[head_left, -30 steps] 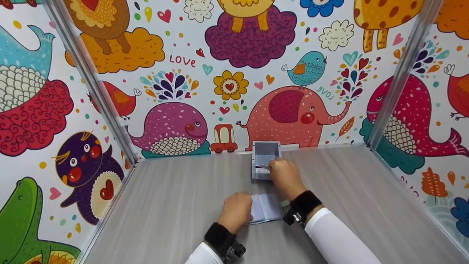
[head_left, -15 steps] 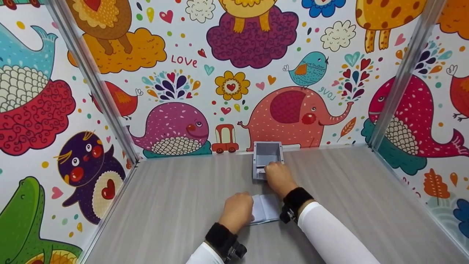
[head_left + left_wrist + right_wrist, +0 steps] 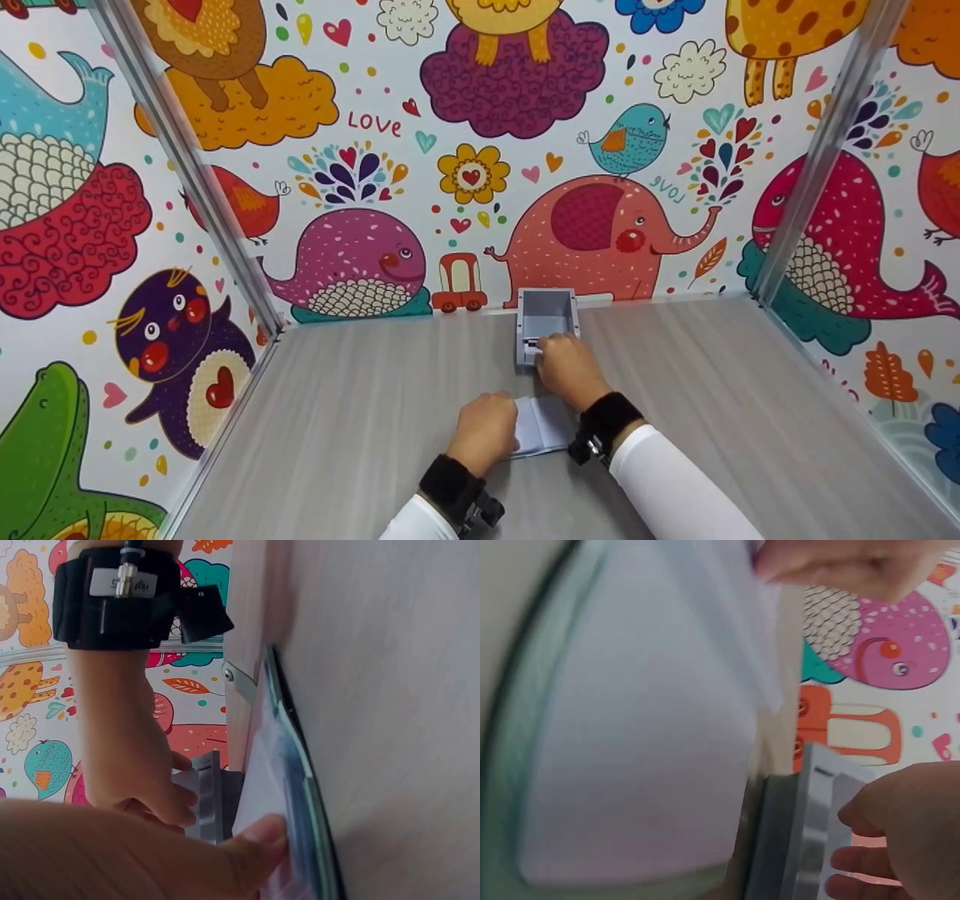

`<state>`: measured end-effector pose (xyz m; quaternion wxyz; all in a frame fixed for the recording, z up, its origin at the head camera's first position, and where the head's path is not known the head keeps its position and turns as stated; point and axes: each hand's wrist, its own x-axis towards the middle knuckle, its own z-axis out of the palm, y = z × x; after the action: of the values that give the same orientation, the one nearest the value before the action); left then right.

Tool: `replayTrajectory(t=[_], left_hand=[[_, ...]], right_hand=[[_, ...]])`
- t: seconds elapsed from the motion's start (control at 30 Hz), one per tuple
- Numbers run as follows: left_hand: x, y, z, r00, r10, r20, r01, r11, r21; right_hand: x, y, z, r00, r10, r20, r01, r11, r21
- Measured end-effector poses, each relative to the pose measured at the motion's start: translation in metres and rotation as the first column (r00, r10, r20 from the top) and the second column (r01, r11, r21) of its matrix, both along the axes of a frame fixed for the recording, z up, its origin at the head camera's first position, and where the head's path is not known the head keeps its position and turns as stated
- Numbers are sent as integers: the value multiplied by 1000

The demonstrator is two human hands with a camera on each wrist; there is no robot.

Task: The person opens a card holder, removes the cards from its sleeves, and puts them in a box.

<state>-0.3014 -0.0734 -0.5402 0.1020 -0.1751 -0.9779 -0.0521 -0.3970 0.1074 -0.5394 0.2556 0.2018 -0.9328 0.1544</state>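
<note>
My left hand [image 3: 486, 431] grips the left side of an open card holder [image 3: 549, 427], its thumb [image 3: 262, 836] flat on the page. The holder looks like a small booklet with pale, partly see-through pages, a greenish border and a tab with a metal snap [image 3: 229, 675]. Just beyond it stands a grey box [image 3: 521, 322]. My right hand [image 3: 574, 369] is over the near end of that box, fingers bent down into it. A gap shows between its thumb and fingers [image 3: 862, 861], with nothing visible there. Beside the fingertips a small pale item [image 3: 531, 346] lies in the box.
The wood-grain table [image 3: 360, 420] meets a back wall [image 3: 465, 112] printed with cartoon animals, and the box stands close to that wall. Metal posts [image 3: 202, 172] mark the corners at left and right.
My right hand has moved slightly left and down into the near end of the box. A thin pale strip seen by its fingers earlier no longer shows there. My left hand has stayed put.
</note>
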Motion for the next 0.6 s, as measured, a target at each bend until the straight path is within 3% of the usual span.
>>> replayTrajectory(t=[0.1,0.2,0.27,0.33,0.47,0.5,0.6], left_hand=[[-1,1,1,1000,2,8,-1,1000,-11],[-1,3,2,1000,0,17,1,1000,-25],[-1,3,3,1000,2,24,-1,999,-36],[-1,3,3,1000,5,28,-4,999,-41],[0,3,2,1000,13,28,-12,999,-43],[1,3,2,1000,13,26,-12,999,-42],[1,3,2,1000,11,28,-10,999,-48]], right_hand=[[11,-1,-3,1000,9,6,-8,994,-105],[24,0,-5,989,21,147,10,978,-208],[32,1,-5,956,36,292,38,969,-244],[39,2,-5,898,46,437,69,968,-242],[46,6,-9,802,84,592,79,966,-245],[47,7,-10,788,100,608,75,964,-256],[48,8,-15,780,146,609,53,953,-297]])
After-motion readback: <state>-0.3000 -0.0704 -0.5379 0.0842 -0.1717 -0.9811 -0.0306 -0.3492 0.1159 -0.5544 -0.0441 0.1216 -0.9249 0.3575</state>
